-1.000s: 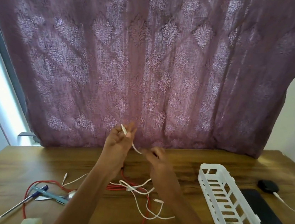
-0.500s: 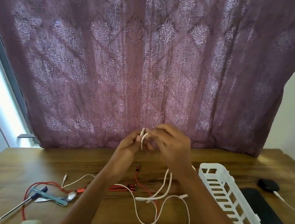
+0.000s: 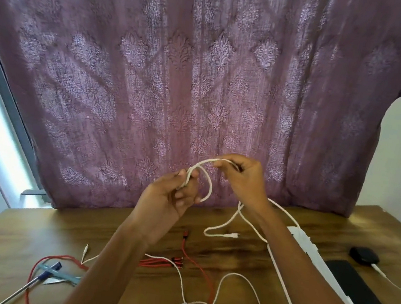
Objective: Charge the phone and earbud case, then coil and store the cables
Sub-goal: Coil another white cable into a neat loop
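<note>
Both hands are above the wooden surface point(image 3: 6, 241), in front of a purple curtain point(image 3: 203, 76).

Left hand point(image 3: 171, 198): fingers curled, pinching a white cable point(image 3: 210, 189) between thumb and fingers.

Right hand point(image 3: 244, 180): fingers closed round the same cable, just above and to the right of the left hand. The cable forms one loop between the two hands. Below the right hand a free length hangs down to the surface and ends in a plug.

On the surface below the left hand lie a red cable point(image 3: 188, 254) and a loose white cable point(image 3: 256, 295) in an open loop. Whether the latter joins the held cable cannot be told.

To the right of the right hand, partly hidden by the forearm, stands a white basket point(image 3: 306, 242). Further right a black phone point(image 3: 363, 300) lies flat. Beside it sits a black earbud case point(image 3: 363, 256), with a white lead point(image 3: 391, 282) running into it.

Well to the lower left of the left hand lies a pen point(image 3: 34, 285).
</note>
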Demonstrator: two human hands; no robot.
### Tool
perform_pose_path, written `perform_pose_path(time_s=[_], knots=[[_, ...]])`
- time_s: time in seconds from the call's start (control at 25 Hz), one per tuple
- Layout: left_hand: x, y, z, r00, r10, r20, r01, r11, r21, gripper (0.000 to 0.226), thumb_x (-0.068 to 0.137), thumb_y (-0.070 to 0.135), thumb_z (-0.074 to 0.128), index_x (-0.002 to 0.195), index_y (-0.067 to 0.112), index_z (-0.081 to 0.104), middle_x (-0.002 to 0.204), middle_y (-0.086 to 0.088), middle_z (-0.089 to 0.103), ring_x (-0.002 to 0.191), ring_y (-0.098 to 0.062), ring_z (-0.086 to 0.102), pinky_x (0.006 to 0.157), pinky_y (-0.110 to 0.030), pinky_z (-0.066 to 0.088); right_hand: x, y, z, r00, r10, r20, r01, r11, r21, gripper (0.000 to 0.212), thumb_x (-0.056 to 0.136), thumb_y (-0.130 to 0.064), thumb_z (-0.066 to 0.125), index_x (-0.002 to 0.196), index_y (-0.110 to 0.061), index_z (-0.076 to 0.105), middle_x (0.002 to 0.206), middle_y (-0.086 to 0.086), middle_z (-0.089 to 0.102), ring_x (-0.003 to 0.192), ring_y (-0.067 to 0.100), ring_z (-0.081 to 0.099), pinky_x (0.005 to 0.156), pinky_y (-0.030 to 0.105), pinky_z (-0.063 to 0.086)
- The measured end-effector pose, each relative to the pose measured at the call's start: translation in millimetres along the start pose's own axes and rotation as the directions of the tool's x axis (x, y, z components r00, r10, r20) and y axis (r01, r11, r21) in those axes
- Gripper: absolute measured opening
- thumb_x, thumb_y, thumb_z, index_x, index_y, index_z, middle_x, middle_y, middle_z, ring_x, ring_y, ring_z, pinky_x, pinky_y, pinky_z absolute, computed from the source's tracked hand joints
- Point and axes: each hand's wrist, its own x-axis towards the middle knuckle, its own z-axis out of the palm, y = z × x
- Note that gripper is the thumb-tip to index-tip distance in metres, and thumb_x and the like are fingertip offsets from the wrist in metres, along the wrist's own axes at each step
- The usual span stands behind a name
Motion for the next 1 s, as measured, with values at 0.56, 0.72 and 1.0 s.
perform_pose_path(time_s=[0.56, 0.72, 1.0], knots=[[8, 0, -13, 0.927, 0.351, -0.13, -0.296, 0.9, 0.32, 0.013, 0.096, 0.01, 0.038, 0.096, 0.01, 0.051, 0.103, 0.008, 0.071, 0.101, -0.012, 0.066, 0.095, -0.023, 0.048, -87, 38, 28, 0.857, -0.428, 0.287, 0.422, 0.264, -0.867, 0.029, 0.084, -0.03, 0.049, 0.093, -0.021, 0.074, 0.062, -0.007, 0.063, 0.051, 0.012, 0.059, 0.041, 0.021, 0.039], [10, -11, -29, 0.914, 0.375, -0.156, -0.265, 0.841, 0.472, 0.024, 0.094, 0.006, 0.04, 0.117, 0.001, 0.042, 0.112, -0.002, 0.064, 0.094, -0.007, 0.067, 0.095, -0.023, 0.048, -89, 19, 12, 0.803, -0.529, 0.274, 0.459, 0.257, -0.85, 0.027, 0.093, -0.024, 0.047, 0.089, -0.019, 0.073, 0.065, -0.006, 0.059, 0.055, 0.011, 0.055, 0.038, 0.023, 0.039], [0, -29, -29, 0.97, 0.244, 0.0, -0.182, 0.722, 0.667, 0.026, 0.091, 0.022, 0.042, 0.117, 0.019, 0.045, 0.116, 0.004, 0.063, 0.106, -0.006, 0.062, 0.093, -0.023, 0.048, -77, -12, 3, 0.678, -0.648, 0.347, 0.583, 0.187, -0.79, 0.011, 0.089, -0.018, 0.063, 0.085, -0.023, 0.071, 0.061, -0.004, 0.053, 0.052, 0.012, 0.046, 0.039, 0.023, 0.034]])
